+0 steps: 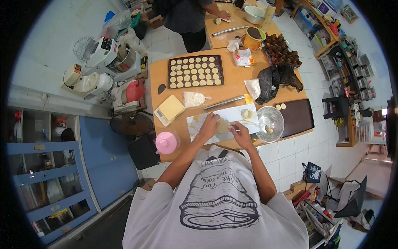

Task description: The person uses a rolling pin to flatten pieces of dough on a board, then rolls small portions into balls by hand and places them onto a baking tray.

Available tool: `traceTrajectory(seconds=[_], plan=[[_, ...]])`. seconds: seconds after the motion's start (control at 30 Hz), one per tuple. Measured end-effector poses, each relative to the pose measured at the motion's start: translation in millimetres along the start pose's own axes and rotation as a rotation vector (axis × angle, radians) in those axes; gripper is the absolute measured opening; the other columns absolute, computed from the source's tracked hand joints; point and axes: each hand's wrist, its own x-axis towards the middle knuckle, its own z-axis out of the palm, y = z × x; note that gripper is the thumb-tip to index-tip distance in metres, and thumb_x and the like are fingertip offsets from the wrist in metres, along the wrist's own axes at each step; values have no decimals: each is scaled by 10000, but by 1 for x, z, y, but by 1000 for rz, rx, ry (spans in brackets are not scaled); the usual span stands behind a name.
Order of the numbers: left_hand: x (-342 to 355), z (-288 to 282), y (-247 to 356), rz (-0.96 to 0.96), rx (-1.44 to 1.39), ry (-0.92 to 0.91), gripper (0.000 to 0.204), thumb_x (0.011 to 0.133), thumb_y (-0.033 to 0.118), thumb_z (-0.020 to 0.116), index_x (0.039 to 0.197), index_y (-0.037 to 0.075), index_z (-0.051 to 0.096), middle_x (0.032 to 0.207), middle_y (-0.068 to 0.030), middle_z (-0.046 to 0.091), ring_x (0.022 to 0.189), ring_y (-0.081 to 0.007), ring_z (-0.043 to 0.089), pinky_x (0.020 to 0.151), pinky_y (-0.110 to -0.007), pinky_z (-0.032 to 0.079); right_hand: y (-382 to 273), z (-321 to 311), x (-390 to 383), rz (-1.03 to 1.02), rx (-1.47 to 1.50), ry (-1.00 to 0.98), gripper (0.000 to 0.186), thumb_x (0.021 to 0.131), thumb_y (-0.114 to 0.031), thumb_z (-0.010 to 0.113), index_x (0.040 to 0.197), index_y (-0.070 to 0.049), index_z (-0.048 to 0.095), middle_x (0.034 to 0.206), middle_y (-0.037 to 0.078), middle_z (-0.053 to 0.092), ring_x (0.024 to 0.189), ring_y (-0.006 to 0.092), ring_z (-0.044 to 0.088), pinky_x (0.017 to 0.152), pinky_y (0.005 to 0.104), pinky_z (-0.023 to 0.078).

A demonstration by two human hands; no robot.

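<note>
Both my hands are over a white sheet or board [195, 131] at the table's near edge. My left hand [209, 125] is closed at the left edge of a round, flat, pale piece of dough [222, 126]. At the other side of this piece, my right hand [240, 133] has its fingers drawn together in a pinch; a small pale bit shows at the fingertips, too small to name. Just beyond my right hand lies a pale round [247, 114] on the sheet. A metal bowl [277, 115] with a lump of dough [269, 129] inside stands to the right.
A dark tray [169, 86] carries rows of pale dough rounds. Around the sheet are a kitchen scale [171, 108], a pink lidded container [166, 143], a metal rolling pin [224, 102] and a second dark tray [299, 119]. Another person [184, 20] works at the far table.
</note>
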Motion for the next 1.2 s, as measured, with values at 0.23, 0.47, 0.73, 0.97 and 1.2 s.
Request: traceTrajectory(seconds=[0.23,0.47,0.73,0.97,1.2], plan=[[2,-3,0,13,62,-22,159,861,-9,611,1019,1,598,1022,-224,565,1028,-429,557,893,-486,473,10,2,-7,3,34,9,248,1001,-201,644,1140,4,661,987,129,746,902,203,724,763,333,564],[-1,-6,2,93,61,-36,154,879,-14,597,1029,9,571,1001,-194,582,980,-399,592,845,-463,490,24,-4,-10,-27,47,21,235,1010,-181,616,1143,10,650,988,126,750,898,211,731,811,336,563],[-6,-17,15,106,-185,-154,160,889,39,675,1028,5,602,940,-127,613,873,-250,657,785,-368,540,31,-6,-9,37,95,9,259,1007,-193,629,1186,-7,642,1108,120,721,1052,189,691,855,361,553],[-13,-34,54,5,-364,-183,178,953,132,686,1082,25,627,1015,-83,662,912,-168,668,803,-326,549,8,-1,7,-64,273,-193,348,1033,-182,601,1332,-6,578,1237,64,660,1188,156,586,989,337,494],[-14,-44,53,-69,-421,-52,201,968,153,690,1126,47,626,1017,-28,662,956,-134,648,805,-305,540,6,-1,12,89,579,-323,275,1000,-197,658,1204,-12,658,1057,30,702,986,98,624,908,285,499]])
